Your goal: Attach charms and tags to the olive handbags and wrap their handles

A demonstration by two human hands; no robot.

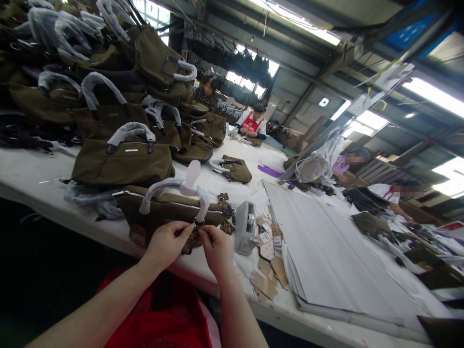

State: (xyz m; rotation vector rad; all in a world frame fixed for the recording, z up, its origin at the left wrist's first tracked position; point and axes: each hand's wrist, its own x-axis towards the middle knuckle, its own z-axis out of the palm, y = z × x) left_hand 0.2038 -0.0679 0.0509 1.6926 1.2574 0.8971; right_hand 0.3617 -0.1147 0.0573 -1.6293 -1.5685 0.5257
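An olive handbag (170,212) with a silver zip stands before me at the table edge. Its handle (174,186) is wrapped in white film, and a pale toothed strip (192,178) hangs over it. At the handle's near metal ring (198,222), my left hand (170,241) pinches a leopard-print charm (188,245). From the other side, my right hand (217,245) also pinches the charm near the ring; its fingertips partly cover what they grip. More leopard-print pieces (227,227) lie by the bag's right end.
A grey tape dispenser (246,227) stands right of the bag, beside loose cardboard tags (266,280). Large white sheets (337,256) cover the table's right part. Olive bags (121,159) are piled at left; a smaller one (235,168) lies behind. Several co-workers sit farther off.
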